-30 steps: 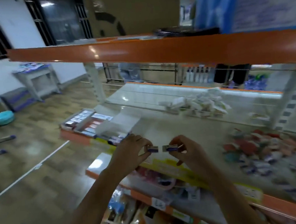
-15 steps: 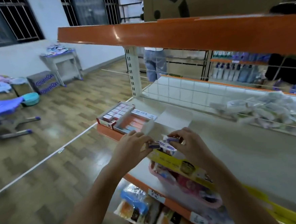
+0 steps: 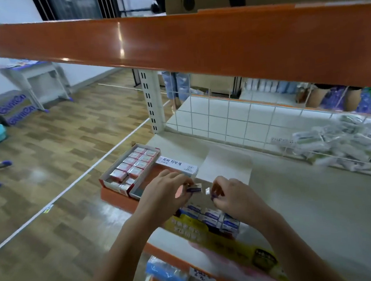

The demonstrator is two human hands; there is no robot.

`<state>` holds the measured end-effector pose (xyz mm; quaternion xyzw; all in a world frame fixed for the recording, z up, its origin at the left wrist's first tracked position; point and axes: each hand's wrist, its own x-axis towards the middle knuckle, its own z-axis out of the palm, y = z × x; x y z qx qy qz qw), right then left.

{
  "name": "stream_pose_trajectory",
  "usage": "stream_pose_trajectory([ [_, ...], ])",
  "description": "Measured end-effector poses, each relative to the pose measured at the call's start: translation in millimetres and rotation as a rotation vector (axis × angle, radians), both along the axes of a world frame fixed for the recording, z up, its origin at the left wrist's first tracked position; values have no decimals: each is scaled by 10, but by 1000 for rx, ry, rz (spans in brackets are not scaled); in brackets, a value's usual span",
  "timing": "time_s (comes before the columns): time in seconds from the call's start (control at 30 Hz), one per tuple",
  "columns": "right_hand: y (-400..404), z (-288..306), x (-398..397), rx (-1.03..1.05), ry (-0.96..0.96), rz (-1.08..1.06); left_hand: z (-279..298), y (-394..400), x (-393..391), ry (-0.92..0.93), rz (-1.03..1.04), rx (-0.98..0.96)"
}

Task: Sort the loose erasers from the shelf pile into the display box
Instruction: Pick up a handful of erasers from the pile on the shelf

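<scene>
Hands now apart, left hand (image 3: pixel 165 192) pinching eraser (image 3: pixel 194 188), right hand (image 3: pixel 232 196) another

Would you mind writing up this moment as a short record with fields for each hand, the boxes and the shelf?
left hand: left hand pinches a purple-sleeved eraser above the shelf edge
right hand: right hand pinches a second eraser, mostly hidden by the fingers
gap: the two erasers are apart
box with erasers: blue-sleeved erasers in rows in the display box below the hands
red box: red-sleeved erasers in the red box at the shelf's left end
shelf: grey shelf; wrapped packets by the wire grid
</scene>
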<state>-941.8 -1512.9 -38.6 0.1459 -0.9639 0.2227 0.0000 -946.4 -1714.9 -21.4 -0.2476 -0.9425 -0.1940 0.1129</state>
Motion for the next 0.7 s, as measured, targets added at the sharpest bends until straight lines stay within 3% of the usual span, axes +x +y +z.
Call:
stream_pose_trajectory([
  [0.4,-192,-95,42,225,-32,-210,4,82,-391,-15,-268,-129],
  [0.7,-189,-80,109,238,-57,-220,56,187,-552,5,-399,-480],
])
